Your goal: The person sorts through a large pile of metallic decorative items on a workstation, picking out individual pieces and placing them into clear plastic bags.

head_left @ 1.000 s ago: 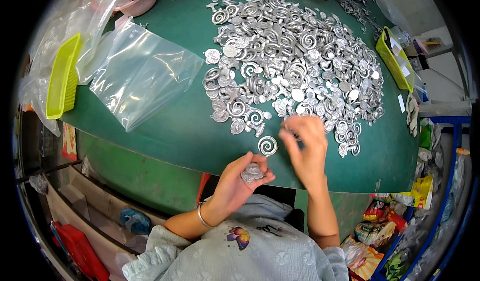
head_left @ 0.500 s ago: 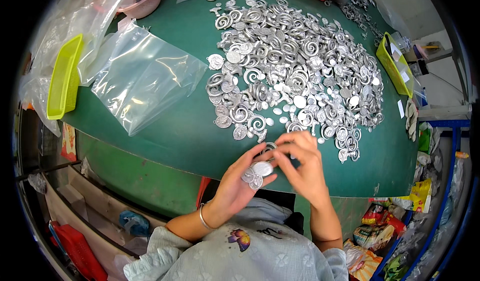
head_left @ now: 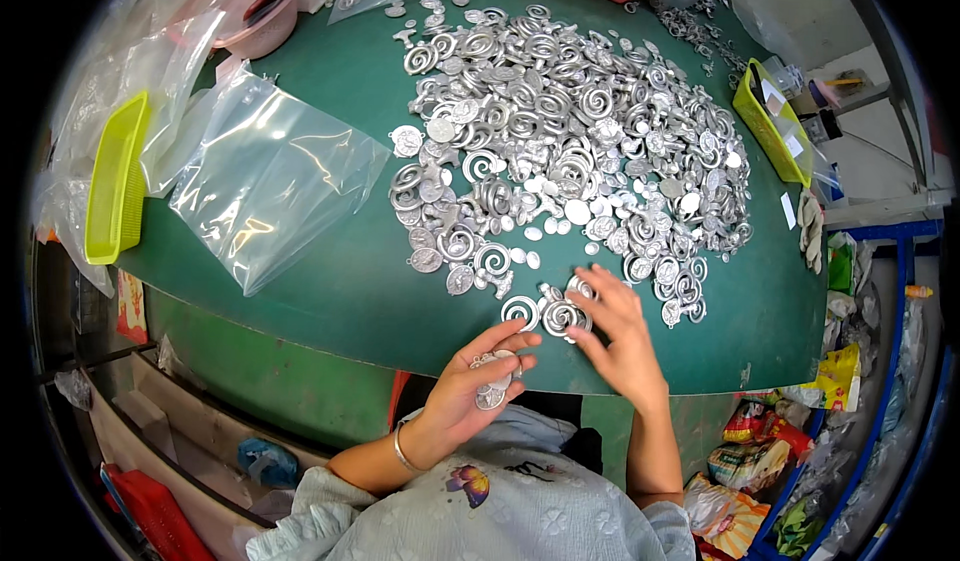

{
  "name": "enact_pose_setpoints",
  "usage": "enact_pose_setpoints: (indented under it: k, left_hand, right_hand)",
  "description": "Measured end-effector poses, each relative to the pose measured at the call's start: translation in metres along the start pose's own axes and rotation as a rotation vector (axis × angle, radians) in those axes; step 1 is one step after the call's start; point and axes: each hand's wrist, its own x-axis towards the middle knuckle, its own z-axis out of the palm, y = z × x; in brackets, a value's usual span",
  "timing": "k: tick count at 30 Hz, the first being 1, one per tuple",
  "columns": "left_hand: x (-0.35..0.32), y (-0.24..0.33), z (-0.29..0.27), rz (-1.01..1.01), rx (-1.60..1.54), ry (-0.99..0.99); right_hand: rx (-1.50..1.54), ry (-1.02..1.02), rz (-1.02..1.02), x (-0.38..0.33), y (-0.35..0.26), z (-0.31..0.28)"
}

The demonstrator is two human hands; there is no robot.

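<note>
Left hand (head_left: 470,386) cupping a small stack of silver pieces (head_left: 494,379), grip curled narrow around them, held just off the near edge of the green tabletop (head_left: 330,291). Right hand (head_left: 620,336) lying palm down at the near fringe of the metal heap (head_left: 570,151), fingers (head_left: 598,291) spread wide and pressing on loose spirals, closing on nothing (no piece seen clamped between them). One spiral piece (head_left: 520,310) sitting flat on the tabletop just beside the right fingertips, between the two hands, with a second spiral (head_left: 562,317) touching the fingers.

Silver spirals, discs and small ovals piling across the middle and far side of the tabletop, thinning toward the near edge. Clear plastic bag (head_left: 265,181) lying flat on the left part of the tabletop, well apart from the hands. Yellow-green tray (head_left: 112,181) resting at the far left edge, beyond the bag; second yellow-green tray (head_left: 770,126) sitting at the right edge, past the heap. Pink bowl (head_left: 262,21) standing at the far left corner, partly under more plastic. Thin bracelet (head_left: 400,453) circling the left wrist. Pale patterned sleeves showing at the lower edge.
</note>
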Motion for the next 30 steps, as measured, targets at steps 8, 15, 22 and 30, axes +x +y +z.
enact_pose_setpoints:
  k: [8,15,22,30]
  left_hand:
    - [0.01,-0.003,0.021,-0.07,0.015,-0.018]
    - [0.014,-0.001,0.025,-0.047,0.014,-0.003]
    - [0.017,-0.003,0.028,-0.018,0.07,-0.087]
    - [0.019,-0.004,0.027,0.003,0.05,-0.073]
  right_hand:
    - [-0.297,0.393,0.066,0.083,0.036,0.017]
    - [-0.231,0.392,0.093,0.063,0.036,0.025]
    - [-0.289,0.396,0.075,0.069,0.026,0.026]
    - [-0.096,0.442,0.055,0.061,0.022,0.013]
